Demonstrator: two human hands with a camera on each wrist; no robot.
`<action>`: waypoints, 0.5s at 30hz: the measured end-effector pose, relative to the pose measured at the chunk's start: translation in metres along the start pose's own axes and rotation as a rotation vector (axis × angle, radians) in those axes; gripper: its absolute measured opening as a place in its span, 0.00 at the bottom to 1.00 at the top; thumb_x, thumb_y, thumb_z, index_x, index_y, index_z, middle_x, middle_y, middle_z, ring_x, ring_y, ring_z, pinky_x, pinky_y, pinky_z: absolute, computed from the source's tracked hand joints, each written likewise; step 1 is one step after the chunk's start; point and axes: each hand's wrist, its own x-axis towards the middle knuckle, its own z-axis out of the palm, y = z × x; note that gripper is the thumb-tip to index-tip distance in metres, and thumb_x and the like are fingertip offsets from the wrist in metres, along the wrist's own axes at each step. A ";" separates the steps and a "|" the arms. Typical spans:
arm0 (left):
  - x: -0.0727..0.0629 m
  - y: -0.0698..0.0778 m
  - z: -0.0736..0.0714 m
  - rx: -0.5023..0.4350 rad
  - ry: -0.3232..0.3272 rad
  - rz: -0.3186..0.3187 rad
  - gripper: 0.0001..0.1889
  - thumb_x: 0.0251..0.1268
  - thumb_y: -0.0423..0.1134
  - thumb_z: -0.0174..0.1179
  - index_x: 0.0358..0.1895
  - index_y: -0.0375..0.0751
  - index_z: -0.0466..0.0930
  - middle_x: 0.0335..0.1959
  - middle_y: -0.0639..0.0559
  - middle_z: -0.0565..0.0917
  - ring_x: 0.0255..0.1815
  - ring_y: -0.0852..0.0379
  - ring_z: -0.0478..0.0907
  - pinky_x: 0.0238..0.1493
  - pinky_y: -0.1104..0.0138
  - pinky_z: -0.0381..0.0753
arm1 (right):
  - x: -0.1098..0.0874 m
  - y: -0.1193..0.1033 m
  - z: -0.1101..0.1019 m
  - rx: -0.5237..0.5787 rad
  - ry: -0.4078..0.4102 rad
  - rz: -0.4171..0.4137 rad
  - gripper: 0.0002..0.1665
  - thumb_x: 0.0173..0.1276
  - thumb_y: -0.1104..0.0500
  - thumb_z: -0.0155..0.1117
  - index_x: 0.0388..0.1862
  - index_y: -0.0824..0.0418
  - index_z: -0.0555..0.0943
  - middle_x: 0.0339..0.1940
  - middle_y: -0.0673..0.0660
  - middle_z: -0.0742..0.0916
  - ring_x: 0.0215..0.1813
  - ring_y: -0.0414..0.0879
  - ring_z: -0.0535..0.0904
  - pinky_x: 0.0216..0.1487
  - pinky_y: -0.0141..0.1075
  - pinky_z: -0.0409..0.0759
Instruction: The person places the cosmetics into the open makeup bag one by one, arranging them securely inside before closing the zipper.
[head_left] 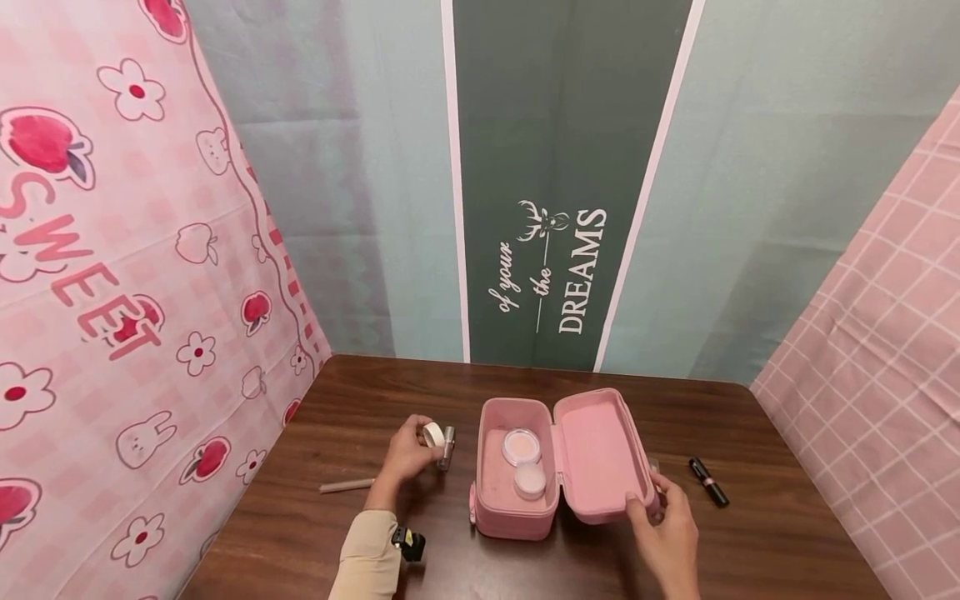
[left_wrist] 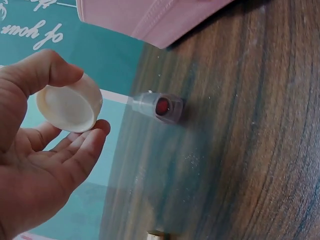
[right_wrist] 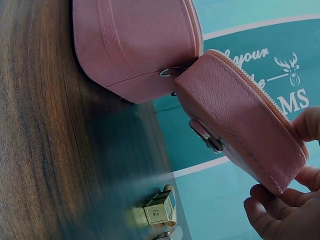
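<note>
My left hand (head_left: 406, 452) pinches a small white round jar (left_wrist: 70, 105) between thumb and fingers, above the table left of a pink zippered case (head_left: 513, 525). Close beside that hand, a clear tube with a dark red end (left_wrist: 162, 106) stands on the table. Inside the case lie two round compacts, one with a peach centre (head_left: 521, 447) and a paler one (head_left: 529, 482). My right hand (head_left: 667, 537) grips the outer edge of the case's lid (head_left: 603, 458), which is swung out to the right. On the lid's outer side shows a metal-fitted handle (right_wrist: 206, 135).
A thin stick (head_left: 347, 485) lies on the wooden table (head_left: 405, 383), left of my left wrist. Right of the lid lies a black tube with a pink band (head_left: 708, 483). A small square item with a printed label (right_wrist: 157, 212) is beyond the lid. Printed cloths hang around the table.
</note>
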 end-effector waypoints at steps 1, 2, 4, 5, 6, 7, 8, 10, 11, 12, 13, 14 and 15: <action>-0.001 0.002 0.000 -0.015 -0.008 0.000 0.27 0.36 0.28 0.68 0.46 0.30 0.70 0.31 0.46 0.77 0.31 0.53 0.76 0.28 0.65 0.75 | 0.000 0.000 0.000 0.001 0.001 -0.003 0.25 0.53 0.64 0.66 0.51 0.69 0.75 0.37 0.63 0.79 0.34 0.37 0.70 0.33 0.18 0.64; -0.002 0.004 0.000 -0.023 -0.014 0.000 0.27 0.37 0.27 0.68 0.46 0.31 0.70 0.31 0.46 0.77 0.32 0.53 0.76 0.28 0.65 0.75 | 0.000 0.000 0.000 0.002 0.003 -0.005 0.25 0.53 0.64 0.66 0.51 0.69 0.75 0.38 0.63 0.79 0.34 0.37 0.70 0.33 0.18 0.64; -0.003 0.008 -0.001 -0.038 -0.022 -0.008 0.26 0.37 0.27 0.69 0.46 0.32 0.70 0.31 0.47 0.77 0.32 0.54 0.75 0.28 0.66 0.75 | 0.001 0.000 0.000 0.003 0.004 -0.009 0.25 0.53 0.64 0.66 0.51 0.69 0.75 0.38 0.63 0.79 0.34 0.36 0.69 0.33 0.17 0.64; -0.004 0.010 -0.001 -0.044 -0.027 -0.007 0.26 0.37 0.28 0.69 0.46 0.32 0.71 0.30 0.47 0.77 0.32 0.54 0.75 0.29 0.65 0.75 | 0.001 0.000 0.000 0.004 0.004 -0.009 0.25 0.53 0.64 0.66 0.51 0.69 0.75 0.38 0.63 0.79 0.34 0.36 0.69 0.33 0.17 0.64; -0.005 0.012 -0.001 -0.045 -0.031 0.001 0.26 0.37 0.28 0.70 0.46 0.33 0.71 0.30 0.47 0.77 0.31 0.54 0.75 0.29 0.65 0.75 | 0.001 0.000 0.000 0.006 0.004 -0.009 0.25 0.53 0.64 0.66 0.51 0.69 0.75 0.39 0.63 0.79 0.34 0.35 0.69 0.33 0.17 0.64; -0.006 0.014 -0.002 -0.052 -0.035 0.004 0.26 0.37 0.28 0.70 0.46 0.33 0.71 0.30 0.47 0.77 0.31 0.54 0.75 0.29 0.65 0.75 | 0.001 0.000 0.000 0.008 0.003 -0.009 0.25 0.53 0.64 0.66 0.51 0.69 0.75 0.39 0.64 0.79 0.34 0.35 0.69 0.33 0.17 0.64; -0.007 0.016 -0.002 -0.059 -0.036 0.012 0.26 0.37 0.28 0.70 0.46 0.33 0.71 0.30 0.47 0.77 0.31 0.54 0.75 0.29 0.64 0.75 | 0.001 0.000 0.000 0.009 0.004 -0.009 0.25 0.53 0.64 0.66 0.51 0.69 0.75 0.39 0.64 0.79 0.34 0.35 0.69 0.33 0.17 0.64; -0.008 0.020 -0.003 -0.067 -0.033 0.019 0.26 0.37 0.29 0.72 0.46 0.33 0.72 0.30 0.48 0.77 0.30 0.55 0.74 0.30 0.64 0.75 | 0.001 0.000 0.000 0.010 0.002 -0.011 0.25 0.53 0.64 0.66 0.51 0.69 0.75 0.40 0.64 0.79 0.35 0.34 0.69 0.33 0.16 0.64; -0.009 0.022 -0.003 -0.071 -0.029 0.019 0.27 0.36 0.29 0.72 0.46 0.33 0.73 0.30 0.48 0.77 0.30 0.55 0.74 0.30 0.64 0.74 | 0.001 0.000 0.000 0.010 0.002 -0.012 0.25 0.53 0.64 0.66 0.51 0.69 0.75 0.40 0.64 0.79 0.35 0.34 0.69 0.33 0.16 0.65; -0.009 0.024 -0.004 -0.075 -0.023 0.016 0.27 0.36 0.30 0.73 0.46 0.33 0.74 0.30 0.49 0.77 0.30 0.55 0.74 0.30 0.64 0.74 | 0.001 0.000 0.000 0.010 0.001 -0.013 0.25 0.53 0.64 0.66 0.51 0.69 0.75 0.40 0.64 0.79 0.35 0.34 0.69 0.33 0.16 0.65; -0.009 0.026 -0.004 -0.084 -0.018 0.009 0.27 0.36 0.31 0.73 0.46 0.33 0.74 0.30 0.49 0.77 0.30 0.56 0.74 0.30 0.64 0.74 | 0.001 0.000 0.000 0.009 0.000 -0.013 0.25 0.53 0.64 0.66 0.51 0.70 0.75 0.40 0.64 0.79 0.35 0.34 0.69 0.33 0.16 0.65; -0.010 0.029 -0.004 -0.089 -0.015 0.007 0.27 0.37 0.31 0.73 0.46 0.33 0.75 0.30 0.49 0.77 0.30 0.56 0.74 0.30 0.64 0.75 | 0.001 0.000 0.000 0.007 0.000 -0.013 0.25 0.53 0.64 0.66 0.51 0.70 0.75 0.40 0.64 0.79 0.35 0.34 0.69 0.33 0.16 0.65; -0.010 0.031 -0.005 -0.094 -0.013 0.004 0.27 0.37 0.31 0.73 0.47 0.33 0.75 0.30 0.49 0.77 0.30 0.55 0.74 0.30 0.64 0.75 | 0.000 0.000 0.000 0.007 -0.002 -0.012 0.25 0.53 0.64 0.66 0.51 0.69 0.75 0.40 0.64 0.79 0.35 0.35 0.69 0.33 0.16 0.65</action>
